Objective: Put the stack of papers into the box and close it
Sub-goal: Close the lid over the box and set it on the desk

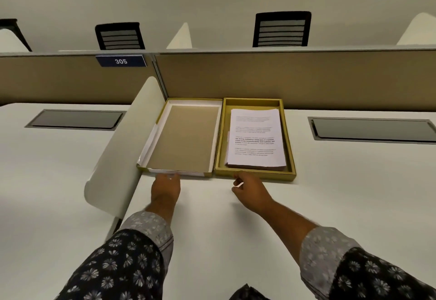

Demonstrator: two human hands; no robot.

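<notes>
Papers, a white printed stack [256, 138] with lines of dark text on the top sheet, lie flat inside a shallow gold cardboard box [254, 174]. The stack sits toward the box's right side, with a strip of gold floor showing along its left and far edges. The box is open on a white desk [212, 229], its far edge against a tan fabric partition [306, 80].

Touching the box on its left is the lid [182, 138], a gold cardboard tray lying upside down, with white inner walls and a plain brown inner face. Its left edge is against a curved white divider panel [125, 146] that stands on the desk.

Both hands are at the near edges, closer to the viewer than the papers. The left hand [166, 187] reaches to the lid's near wall, fingertips at or touching the rim; whether it grips the wall cannot be told. The right hand [250, 190] is loosely curled, holding nothing, with its fingers just before the box's near left corner, below and to the left of the stack. Both forearms wear dark sleeves with a pale flower print and grey floral cuffs.

Farther out, dark rectangular cable hatches [372, 130] are set into the desk on each side. A blue sign [121, 61] reading 305 hangs on the partition, and black slatted chair backs [282, 29] show beyond it.
</notes>
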